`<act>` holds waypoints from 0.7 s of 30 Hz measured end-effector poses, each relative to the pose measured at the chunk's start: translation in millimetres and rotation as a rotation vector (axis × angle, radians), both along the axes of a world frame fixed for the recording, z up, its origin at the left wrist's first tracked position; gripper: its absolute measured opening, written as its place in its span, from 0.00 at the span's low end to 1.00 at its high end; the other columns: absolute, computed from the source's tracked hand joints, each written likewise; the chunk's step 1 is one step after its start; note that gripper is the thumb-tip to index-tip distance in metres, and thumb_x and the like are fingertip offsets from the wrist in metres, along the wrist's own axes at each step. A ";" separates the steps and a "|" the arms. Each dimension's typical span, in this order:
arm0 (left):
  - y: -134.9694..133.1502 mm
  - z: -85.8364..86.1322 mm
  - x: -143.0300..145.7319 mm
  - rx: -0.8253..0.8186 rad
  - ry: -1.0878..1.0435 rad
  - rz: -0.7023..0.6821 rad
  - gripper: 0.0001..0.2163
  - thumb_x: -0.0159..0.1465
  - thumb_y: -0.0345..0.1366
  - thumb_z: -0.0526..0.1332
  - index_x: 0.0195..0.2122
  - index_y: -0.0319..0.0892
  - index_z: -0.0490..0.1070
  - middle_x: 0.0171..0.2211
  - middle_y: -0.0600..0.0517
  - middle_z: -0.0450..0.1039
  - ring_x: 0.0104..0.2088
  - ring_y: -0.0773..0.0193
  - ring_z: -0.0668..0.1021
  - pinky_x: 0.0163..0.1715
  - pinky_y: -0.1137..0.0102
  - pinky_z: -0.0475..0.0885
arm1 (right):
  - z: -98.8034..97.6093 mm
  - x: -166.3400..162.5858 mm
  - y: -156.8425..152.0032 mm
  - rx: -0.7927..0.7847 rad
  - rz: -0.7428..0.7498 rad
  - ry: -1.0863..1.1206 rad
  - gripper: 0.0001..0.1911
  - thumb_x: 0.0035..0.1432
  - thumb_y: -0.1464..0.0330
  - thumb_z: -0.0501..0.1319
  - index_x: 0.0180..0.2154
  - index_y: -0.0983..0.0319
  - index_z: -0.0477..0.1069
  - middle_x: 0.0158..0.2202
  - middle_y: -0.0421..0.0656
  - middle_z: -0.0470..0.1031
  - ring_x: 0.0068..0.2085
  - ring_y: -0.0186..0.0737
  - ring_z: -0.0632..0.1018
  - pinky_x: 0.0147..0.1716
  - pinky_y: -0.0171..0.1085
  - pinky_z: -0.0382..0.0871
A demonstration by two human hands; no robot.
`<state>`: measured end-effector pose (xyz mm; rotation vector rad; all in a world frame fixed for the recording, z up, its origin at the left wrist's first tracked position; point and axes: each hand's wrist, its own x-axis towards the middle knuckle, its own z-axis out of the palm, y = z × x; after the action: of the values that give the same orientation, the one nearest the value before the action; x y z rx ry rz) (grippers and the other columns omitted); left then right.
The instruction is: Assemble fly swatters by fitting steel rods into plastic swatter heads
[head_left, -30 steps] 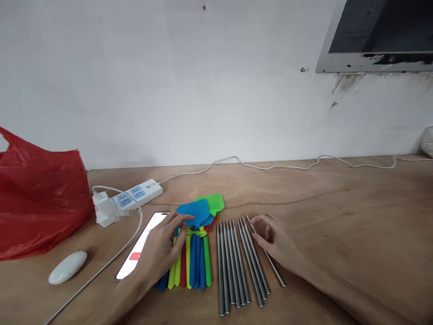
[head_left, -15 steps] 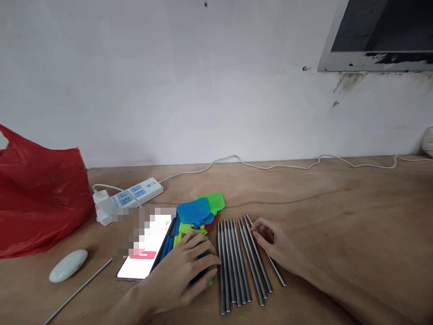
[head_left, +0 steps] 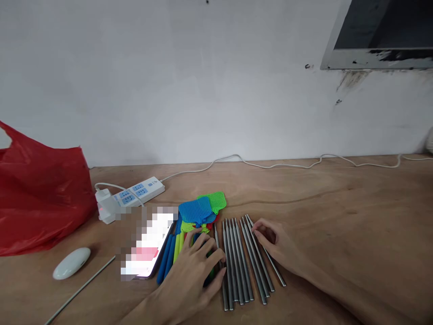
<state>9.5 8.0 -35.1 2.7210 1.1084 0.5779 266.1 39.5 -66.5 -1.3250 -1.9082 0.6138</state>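
Observation:
A row of slim metal rods (head_left: 238, 266) lies side by side on the table, pointing away from me. My left hand (head_left: 192, 271) reaches over the fly swatters' handles, its thumb and forefinger on the leftmost rod (head_left: 217, 234), which leans away from its neighbours at the top. Thumb and fingertips of my right hand (head_left: 275, 241) meet at the upper part of the rightmost rod (head_left: 275, 268). Beyond my left hand, blue, green, yellow and red fly swatters (head_left: 195, 211) lie in an overlapping heap, and my fingers cover some of their handles (head_left: 168, 255).
A lit phone (head_left: 154, 237) lies left of the swatters. Behind it are a white power strip (head_left: 145, 189) and a plug. A red plastic bag (head_left: 43, 198) and a white oval object (head_left: 71, 263) sit at the left. A cable (head_left: 277, 166) runs along the wall.
The leftmost rod's top has swung left, apart from the others, with my left fingers on it. My left hand has shifted slightly, showing more swatter handles. My right hand has barely moved.

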 end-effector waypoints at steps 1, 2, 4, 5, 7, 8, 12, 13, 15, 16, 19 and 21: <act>-0.8 -0.5 1.3 0.005 -0.014 0.016 0.02 0.65 0.34 0.58 0.36 0.45 0.70 0.35 0.51 0.70 0.42 0.54 0.71 0.54 0.51 0.59 | 1.0 -0.3 -0.3 0.001 -0.002 -0.001 0.08 0.63 0.68 0.55 0.31 0.58 0.69 0.22 0.36 0.68 0.24 0.35 0.69 0.24 0.34 0.58; -1.5 -0.9 2.4 0.013 -0.032 0.031 0.02 0.64 0.34 0.58 0.35 0.45 0.69 0.35 0.51 0.70 0.41 0.54 0.71 0.53 0.51 0.60 | 1.8 -0.6 -0.5 0.001 -0.004 0.001 0.08 0.63 0.68 0.55 0.31 0.58 0.69 0.22 0.36 0.68 0.24 0.35 0.69 0.24 0.34 0.58; -2.6 -1.5 4.0 0.029 -0.063 0.054 0.01 0.63 0.34 0.59 0.34 0.45 0.69 0.34 0.51 0.70 0.41 0.53 0.71 0.52 0.51 0.62 | 2.8 -1.2 -0.6 -0.001 -0.004 0.008 0.08 0.63 0.68 0.55 0.30 0.58 0.69 0.22 0.36 0.68 0.24 0.35 0.68 0.24 0.34 0.58; -2.9 -1.8 4.5 0.033 -0.069 0.059 0.01 0.62 0.33 0.58 0.34 0.45 0.68 0.34 0.51 0.70 0.40 0.54 0.71 0.52 0.50 0.62 | 3.0 -1.4 -0.5 -0.002 -0.002 0.006 0.08 0.63 0.68 0.55 0.30 0.58 0.69 0.22 0.36 0.68 0.24 0.35 0.68 0.24 0.34 0.58; -3.5 -2.8 5.1 0.026 -0.061 0.059 0.02 0.62 0.31 0.58 0.33 0.45 0.67 0.33 0.52 0.70 0.39 0.55 0.72 0.52 0.50 0.62 | 2.8 -1.5 -0.4 0.000 0.003 0.005 0.09 0.63 0.68 0.55 0.30 0.59 0.69 0.22 0.36 0.67 0.24 0.35 0.68 0.24 0.34 0.57; -3.7 -3.6 5.2 0.025 -0.057 0.065 0.02 0.61 0.30 0.58 0.33 0.44 0.66 0.33 0.52 0.69 0.38 0.55 0.72 0.52 0.50 0.63 | 2.5 -1.4 -0.3 -0.005 0.006 0.002 0.09 0.63 0.68 0.55 0.30 0.59 0.69 0.22 0.36 0.67 0.24 0.35 0.67 0.24 0.34 0.57; -4.3 -7.4 5.1 0.074 -0.059 0.128 0.04 0.57 0.31 0.60 0.31 0.43 0.64 0.37 0.47 0.70 0.42 0.50 0.72 0.49 0.48 0.66 | 0.5 -0.4 -0.3 -0.019 0.016 -0.004 0.10 0.64 0.67 0.54 0.30 0.59 0.70 0.22 0.36 0.66 0.24 0.34 0.67 0.24 0.34 0.57; -4.5 -7.8 5.0 0.083 -0.055 0.136 0.04 0.57 0.31 0.60 0.30 0.43 0.64 0.39 0.46 0.70 0.44 0.48 0.72 0.49 0.47 0.67 | 0.1 -0.2 -0.2 -0.015 0.013 -0.007 0.10 0.64 0.67 0.55 0.30 0.59 0.70 0.22 0.36 0.66 0.24 0.34 0.67 0.24 0.34 0.57; -4.9 -7.3 4.7 0.090 -0.051 0.139 0.03 0.56 0.31 0.60 0.28 0.43 0.65 0.43 0.45 0.71 0.48 0.45 0.72 0.50 0.46 0.67 | -0.5 0.1 -0.1 -0.001 0.005 -0.013 0.09 0.64 0.67 0.55 0.31 0.59 0.70 0.23 0.36 0.67 0.24 0.34 0.67 0.24 0.34 0.57; -5.2 -6.7 4.5 0.091 -0.049 0.138 0.03 0.56 0.31 0.60 0.28 0.43 0.65 0.44 0.45 0.71 0.50 0.44 0.71 0.52 0.45 0.66 | -0.7 0.2 0.0 0.002 0.000 -0.015 0.09 0.64 0.67 0.55 0.31 0.59 0.71 0.23 0.36 0.67 0.24 0.34 0.67 0.24 0.34 0.57; -6.0 -4.8 4.4 0.106 -0.064 0.143 0.04 0.56 0.31 0.61 0.26 0.44 0.66 0.47 0.45 0.72 0.55 0.42 0.70 0.56 0.44 0.64 | -0.6 0.2 0.0 -0.002 0.009 -0.003 0.09 0.64 0.67 0.55 0.31 0.59 0.70 0.23 0.37 0.68 0.24 0.35 0.67 0.24 0.34 0.58; -6.3 -4.0 4.2 0.123 -0.087 0.151 0.04 0.55 0.31 0.61 0.25 0.44 0.66 0.48 0.45 0.72 0.55 0.43 0.70 0.57 0.44 0.63 | -0.3 0.0 -0.1 -0.006 0.016 0.017 0.09 0.64 0.67 0.55 0.31 0.59 0.70 0.24 0.37 0.68 0.24 0.35 0.68 0.24 0.34 0.58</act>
<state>13.7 1.7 -39.1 2.6990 1.3052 0.8040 266.1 39.4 -66.8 -1.3053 -1.9062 0.6379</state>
